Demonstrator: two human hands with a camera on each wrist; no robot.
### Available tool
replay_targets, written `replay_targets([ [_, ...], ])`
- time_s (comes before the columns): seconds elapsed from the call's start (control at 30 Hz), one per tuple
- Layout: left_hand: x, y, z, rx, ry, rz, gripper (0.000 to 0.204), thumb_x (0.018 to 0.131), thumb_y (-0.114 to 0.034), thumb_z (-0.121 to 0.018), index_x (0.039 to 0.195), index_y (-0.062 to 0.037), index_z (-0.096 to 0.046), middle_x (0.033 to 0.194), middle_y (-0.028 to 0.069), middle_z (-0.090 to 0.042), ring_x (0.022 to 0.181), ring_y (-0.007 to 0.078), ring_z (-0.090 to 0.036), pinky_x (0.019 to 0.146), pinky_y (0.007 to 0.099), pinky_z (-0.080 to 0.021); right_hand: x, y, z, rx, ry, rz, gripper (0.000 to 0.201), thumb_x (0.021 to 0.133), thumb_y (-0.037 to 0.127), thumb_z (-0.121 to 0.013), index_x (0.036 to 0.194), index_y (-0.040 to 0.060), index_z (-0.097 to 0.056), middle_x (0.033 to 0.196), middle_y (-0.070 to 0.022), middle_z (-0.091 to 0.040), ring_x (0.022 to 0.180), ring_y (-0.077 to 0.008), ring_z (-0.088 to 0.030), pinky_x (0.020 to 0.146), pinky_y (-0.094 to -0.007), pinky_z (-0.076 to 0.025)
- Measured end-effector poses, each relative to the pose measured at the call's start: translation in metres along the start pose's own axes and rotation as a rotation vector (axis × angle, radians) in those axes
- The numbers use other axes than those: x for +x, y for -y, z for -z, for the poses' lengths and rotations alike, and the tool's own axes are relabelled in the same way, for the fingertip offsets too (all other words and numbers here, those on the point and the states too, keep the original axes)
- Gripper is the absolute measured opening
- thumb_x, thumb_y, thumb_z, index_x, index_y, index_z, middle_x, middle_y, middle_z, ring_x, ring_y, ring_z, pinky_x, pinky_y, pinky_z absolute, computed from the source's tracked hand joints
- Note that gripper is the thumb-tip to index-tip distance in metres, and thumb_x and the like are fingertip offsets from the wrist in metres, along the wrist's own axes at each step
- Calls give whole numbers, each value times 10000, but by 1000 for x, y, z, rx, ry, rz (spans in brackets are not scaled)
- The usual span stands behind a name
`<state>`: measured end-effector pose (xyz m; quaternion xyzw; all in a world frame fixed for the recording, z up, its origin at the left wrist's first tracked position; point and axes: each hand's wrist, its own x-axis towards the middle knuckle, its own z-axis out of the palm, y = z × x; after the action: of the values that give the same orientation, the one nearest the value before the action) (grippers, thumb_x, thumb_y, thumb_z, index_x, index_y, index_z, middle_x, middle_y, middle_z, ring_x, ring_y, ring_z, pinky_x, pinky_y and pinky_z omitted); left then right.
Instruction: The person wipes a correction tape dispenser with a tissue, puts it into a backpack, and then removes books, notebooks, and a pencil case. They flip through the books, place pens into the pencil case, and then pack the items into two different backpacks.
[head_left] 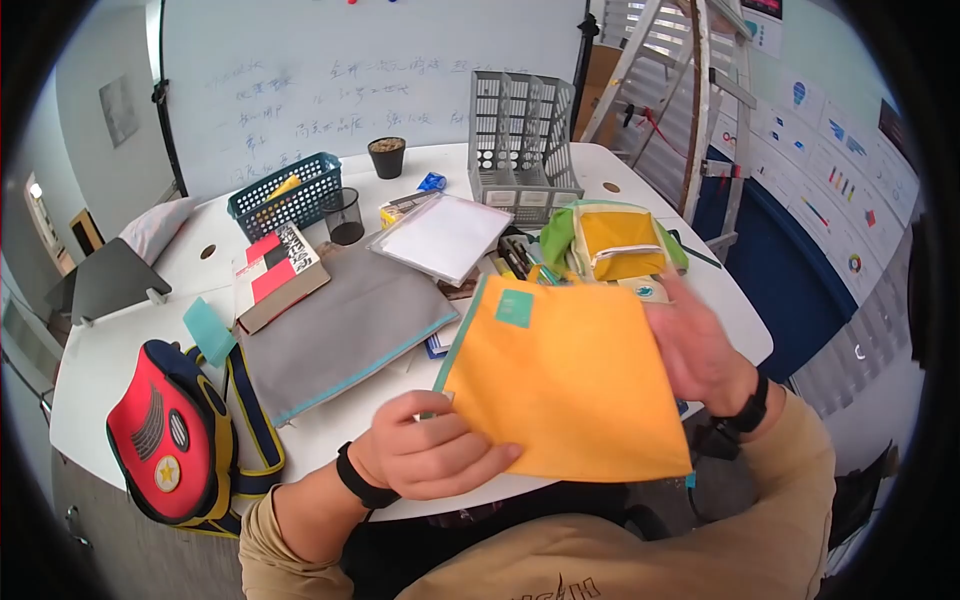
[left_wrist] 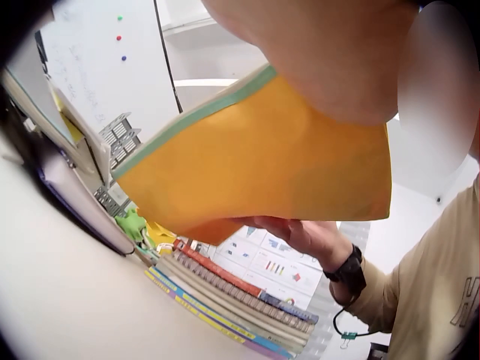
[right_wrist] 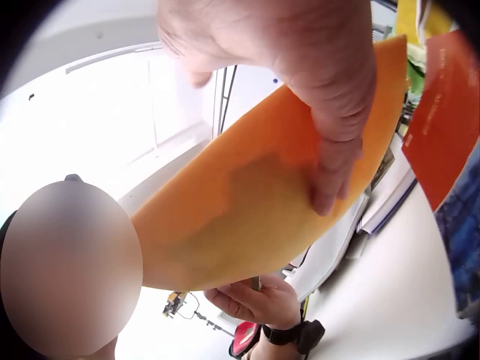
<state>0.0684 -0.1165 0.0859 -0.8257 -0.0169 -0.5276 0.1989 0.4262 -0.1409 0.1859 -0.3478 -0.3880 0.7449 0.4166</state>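
A yellow-orange fabric pouch with a green edge strip and a small green label is held up over the table's front edge. My left hand pinches its lower left side, fingers curled and thumb on the front. Beside the pouch's right edge, my right hand is blurred, its palm towards the pouch. In the right wrist view that hand's fingers lie fairly straight against the pouch. The left wrist view shows the right hand touching the pouch's lower edge.
A grey pouch and thick book lie left, near a red backpack. Behind are a teal basket, mesh cup, plant pot, clear case, grey rack and green-yellow bag.
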Motion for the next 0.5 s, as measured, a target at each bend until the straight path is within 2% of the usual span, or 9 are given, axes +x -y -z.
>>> replay_targets([
  [0.07,-3,-2,-9,-56,38,8,354,881,-70,-829,1224,-148,-869,1081,-34,-692,948,174,-678,859,404,-579,15,-10,11,-394,-177,45,571,1144,89,-679,1681,-18,-516,1568,-148,-698,1395,-236,-723,1163,-404,-591],
  [0.17,3,-1,-3,-258,204,155,283,935,-111,-833,1216,-132,-861,1178,24,-708,1069,222,-649,963,449,-562,24,-4,8,-449,-203,193,604,1077,-61,-653,1666,-30,-521,1530,-126,-722,1293,-207,-771,1116,-375,-617],
  [0.27,-4,9,-3,-382,207,448,476,967,-175,-815,1426,-65,-745,1363,105,-673,1261,292,-639,1127,518,-513,22,6,10,-508,-181,350,588,1083,-53,-647,1659,-32,-527,1526,-118,-720,1322,-184,-745,1130,-367,-601],
  [0.37,-12,2,-33,-317,-108,930,774,956,-240,-884,1602,-5,-527,1524,185,-595,1388,375,-612,1239,565,-439,21,8,9,-574,-181,528,588,1089,-43,-663,1660,-25,-529,1522,-106,-720,1337,-164,-727,1135,-351,-587],
  [0.4,-18,7,-36,-427,-95,1011,851,1041,-189,-843,1702,4,-343,1666,196,-487,1497,349,-561,1257,541,-451,20,8,8,-558,-158,536,588,1092,-35,-671,1662,-24,-528,1525,-106,-719,1342,-164,-723,1136,-350,-584],
  [0.5,-20,10,-42,-1069,-335,1313,675,1139,-125,-737,1697,1,-378,1666,158,-526,1508,267,-565,1262,454,-465,19,-1,9,-546,-92,531,586,1101,-8,-695,1663,-20,-528,1533,-107,-714,1352,-166,-716,1141,-350,-578],
])
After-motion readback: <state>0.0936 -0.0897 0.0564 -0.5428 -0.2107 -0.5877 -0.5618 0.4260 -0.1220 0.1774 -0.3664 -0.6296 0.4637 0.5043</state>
